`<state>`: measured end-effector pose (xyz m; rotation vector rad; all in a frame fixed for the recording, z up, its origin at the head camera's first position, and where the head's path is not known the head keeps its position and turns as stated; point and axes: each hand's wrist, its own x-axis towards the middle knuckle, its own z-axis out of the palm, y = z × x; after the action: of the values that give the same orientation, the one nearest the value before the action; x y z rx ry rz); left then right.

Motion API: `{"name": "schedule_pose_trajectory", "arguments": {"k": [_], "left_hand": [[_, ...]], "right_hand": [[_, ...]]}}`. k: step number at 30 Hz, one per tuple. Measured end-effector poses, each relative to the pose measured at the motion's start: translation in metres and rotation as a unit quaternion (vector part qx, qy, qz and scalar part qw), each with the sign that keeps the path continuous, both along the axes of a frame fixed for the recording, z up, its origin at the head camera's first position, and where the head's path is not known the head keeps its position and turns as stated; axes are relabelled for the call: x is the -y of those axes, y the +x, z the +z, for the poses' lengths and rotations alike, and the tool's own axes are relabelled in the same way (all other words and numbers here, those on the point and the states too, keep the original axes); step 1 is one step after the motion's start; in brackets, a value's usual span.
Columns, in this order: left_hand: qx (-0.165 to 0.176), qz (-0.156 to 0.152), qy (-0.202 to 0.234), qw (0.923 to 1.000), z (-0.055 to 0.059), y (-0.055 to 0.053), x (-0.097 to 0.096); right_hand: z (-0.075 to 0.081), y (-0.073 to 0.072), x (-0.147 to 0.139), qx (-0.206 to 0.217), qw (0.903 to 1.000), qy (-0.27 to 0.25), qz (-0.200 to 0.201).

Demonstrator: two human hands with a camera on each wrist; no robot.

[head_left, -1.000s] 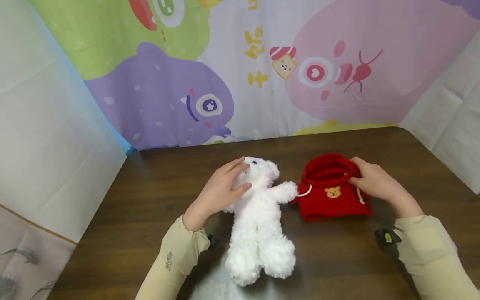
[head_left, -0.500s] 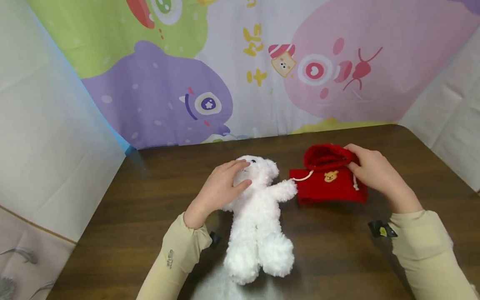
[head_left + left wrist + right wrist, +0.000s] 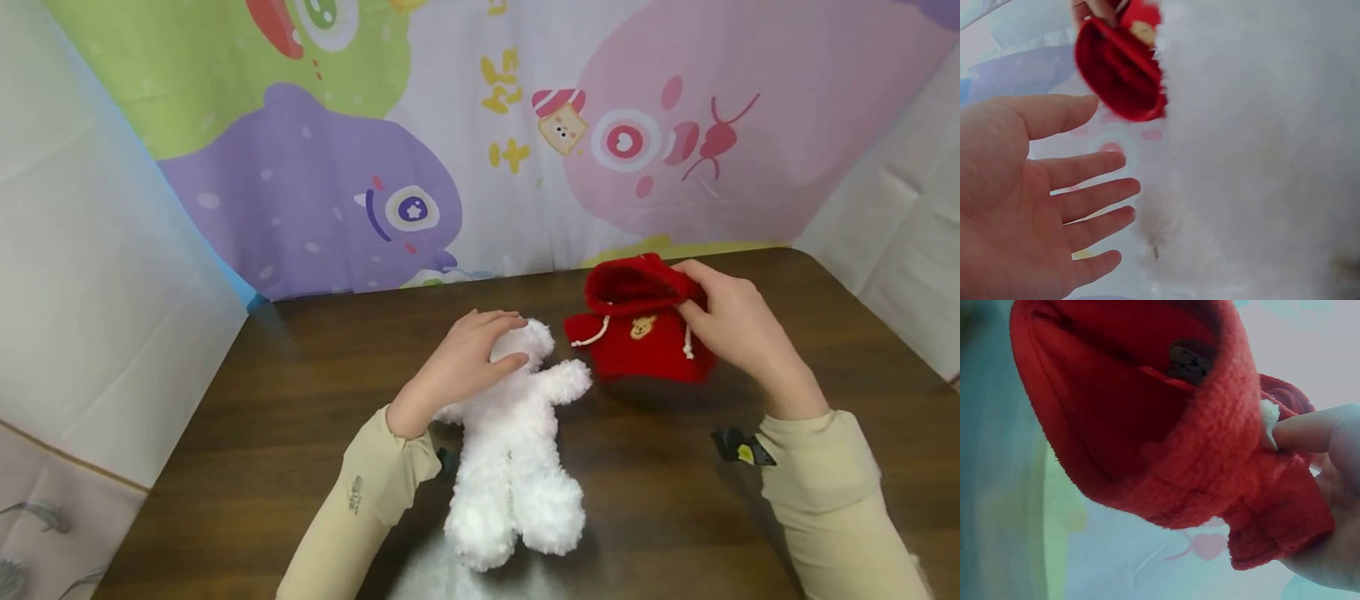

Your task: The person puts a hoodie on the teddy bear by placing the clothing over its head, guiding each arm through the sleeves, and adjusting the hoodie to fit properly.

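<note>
Red doll hoodie, right of center in frame, hood gaping toward the camera; looks lifted off the tabletop. Tan bear-face patch on its front, white drawstrings dangling at both sides. Right hand pinches the hood's right edge, thumb on the near side; right wrist view has the hood filling upper left, a sleeve by the palm.

White plush bear, center to lower center, on its back on the tabletop, feet toward frame bottom, one arm stuck out toward the hoodie, apart from it. Left hand is over its head, hiding most of the face; fingers straight and apart in left wrist view, gripping nothing. Contact with fur: can't tell.

Dark wood-grain tabletop across lower frame. Beige sleeves on both arms. Cartoon-print backdrop along the top, white panel at left.
</note>
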<state>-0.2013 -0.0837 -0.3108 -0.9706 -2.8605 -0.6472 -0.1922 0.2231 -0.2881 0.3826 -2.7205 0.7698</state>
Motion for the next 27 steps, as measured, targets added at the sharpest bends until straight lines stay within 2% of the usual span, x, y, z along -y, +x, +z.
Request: {"name": "schedule_pose_trajectory", "arguments": {"k": [7, 11, 14, 21, 23, 27], "left_hand": [[0.041, 0.007, 0.054, 0.9977, -0.003, -0.004, -0.010], [0.071, 0.016, 0.092, 0.9931, -0.004, -0.007, -0.013], [0.080, 0.019, 0.121, 0.9893, -0.007, -0.008, -0.013], [0.076, -0.019, 0.184, 0.9798, -0.015, -0.009, -0.017], [0.077, -0.013, 0.200, 0.9767, -0.014, -0.008, -0.017], [0.072, 0.030, 0.220, 0.9724, -0.010, -0.006, -0.013]], "right_hand": [[0.009, 0.006, 0.013, -0.053, 0.9975, -0.047, 0.011], [0.011, 0.007, 0.019, -0.079, 0.9939, -0.070, 0.034], [0.010, 0.008, 0.024, -0.101, 0.9900, -0.079, 0.058], [0.012, 0.012, 0.035, -0.135, 0.9780, -0.099, 0.125], [0.013, 0.013, 0.039, -0.142, 0.9738, -0.104, 0.144], [0.013, 0.011, 0.045, -0.155, 0.9680, -0.119, 0.157]]}}
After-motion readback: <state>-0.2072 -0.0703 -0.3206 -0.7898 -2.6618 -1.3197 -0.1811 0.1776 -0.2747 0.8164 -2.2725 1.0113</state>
